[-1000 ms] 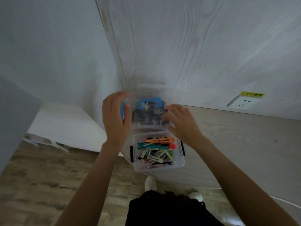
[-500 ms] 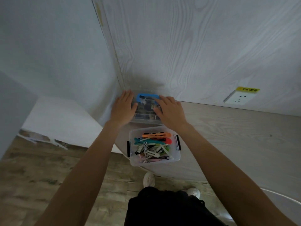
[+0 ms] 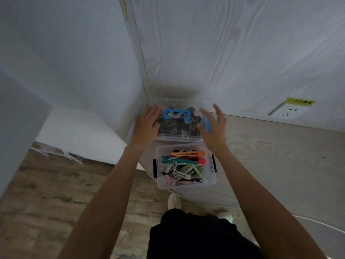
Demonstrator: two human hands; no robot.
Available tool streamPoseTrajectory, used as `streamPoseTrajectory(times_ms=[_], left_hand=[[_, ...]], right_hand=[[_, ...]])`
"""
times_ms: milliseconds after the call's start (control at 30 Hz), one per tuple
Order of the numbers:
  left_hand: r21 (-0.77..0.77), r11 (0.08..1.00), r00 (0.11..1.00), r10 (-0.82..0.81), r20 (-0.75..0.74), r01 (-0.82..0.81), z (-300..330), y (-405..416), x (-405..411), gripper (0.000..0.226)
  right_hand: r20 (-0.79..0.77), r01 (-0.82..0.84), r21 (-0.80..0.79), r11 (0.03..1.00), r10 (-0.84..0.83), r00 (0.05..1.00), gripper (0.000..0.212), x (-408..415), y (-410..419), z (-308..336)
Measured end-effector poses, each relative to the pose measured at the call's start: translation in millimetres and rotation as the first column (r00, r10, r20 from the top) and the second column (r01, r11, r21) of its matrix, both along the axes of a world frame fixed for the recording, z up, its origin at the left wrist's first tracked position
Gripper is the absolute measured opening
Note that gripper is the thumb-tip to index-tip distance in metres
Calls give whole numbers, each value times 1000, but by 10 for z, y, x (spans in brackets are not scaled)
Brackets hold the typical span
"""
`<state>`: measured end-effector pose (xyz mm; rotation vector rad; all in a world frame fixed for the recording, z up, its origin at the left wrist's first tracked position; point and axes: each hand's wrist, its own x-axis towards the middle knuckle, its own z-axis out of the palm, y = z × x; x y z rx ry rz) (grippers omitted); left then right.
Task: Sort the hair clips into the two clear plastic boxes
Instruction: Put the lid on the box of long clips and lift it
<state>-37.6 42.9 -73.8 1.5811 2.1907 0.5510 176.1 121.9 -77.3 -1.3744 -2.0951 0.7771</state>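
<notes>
Between both hands' fingers (image 3: 152, 113): lidded box (image 3: 177, 136) (touching).

The lidded box (image 3: 177, 120) is hemmed by the wall (image 3: 224, 53) behind and the open box (image 3: 185, 166) just in front. Bare tabletop (image 3: 270, 156) is left free to the right; the tabletop edge is met at left.

Bare forearms with no sleeves, black garment (image 3: 196, 238) at the waist, white shoes (image 3: 174, 200)

Hands (image 3: 147, 122) on lidded box (image 3: 177, 101) (blue-handled)
</notes>
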Motion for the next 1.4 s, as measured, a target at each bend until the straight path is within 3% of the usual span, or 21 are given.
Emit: streamPoseTrajectory(times_ms=[67, 133, 167, 200, 267, 367, 433, 500, 733, 900, 1067, 1233, 1333, 1400], left_hand=[[141, 987, 991, 57, 123, -74, -19, -27, -65, 51], [202, 956, 963, 172, 208, -214, -11, -79, -82, 61], [185, 942, 936, 223, 272, -278, 4, -102, -67, 68], [146, 933, 900, 263, 347, -329, 14, -118, -48, 72], [27, 911, 810, 353, 469, -412, 11, -125, -28, 81], [-102, 872, 738, 463, 490, -479, 3, -116, -34, 91], [-103, 862, 748, 485, 453, -497, 21, -101, -24, 87], [-48, 860, 768, 478, 426, -508, 48, -109, 12, 73], [87, 868, 845, 447, 295, -489, 44, -104, 87, 58], [91, 915, 914, 378, 148, -393, 16, -54, 165, 51], [127, 908, 875, 336, 348, -399, 135, -388, 393, 47], [-208, 907, 811, 420, 406, -366, 42, -896, 492, 68], [-374, 890, 820, 409, 400, -262, -9, -1060, 632, 55], [-349, 904, 863, 370, 344, -248, -37, -1109, 699, 43]], right_hand=[[-105, 189, -306, 933, -230, 967, 66, -5, 18, 18], [-204, 198, -686, 700, -447, 871, 80, -23, 67, 48], [-221, 169, -780, 603, -518, 826, 80, -31, 85, 59], [-221, 167, -798, 578, -540, 812, 76, -45, 102, 54], [-209, 225, -714, 663, -508, 835, 58, -94, 92, 60], [-125, 320, -492, 809, -430, 894, 45, -148, 17, 69], [-17, 339, -322, 884, -363, 931, 45, -139, -26, 50], [34, 331, -248, 910, -333, 942, 46, -129, -54, 27], [98, 300, -185, 936, -286, 953, 47, -120, -88, 60], [-43, 175, -363, 915, -204, 978, 47, 74, -25, 111], [-75, 176, -501, 847, -245, 967, 42, 485, -324, 42], [-77, 103, -664, 740, -204, 976, 41, 704, -670, -141], [-141, 46, -722, 691, -212, 967, 21, 729, -732, -171], [-181, 48, -726, 686, -258, 949, 23, 748, -716, -216]])
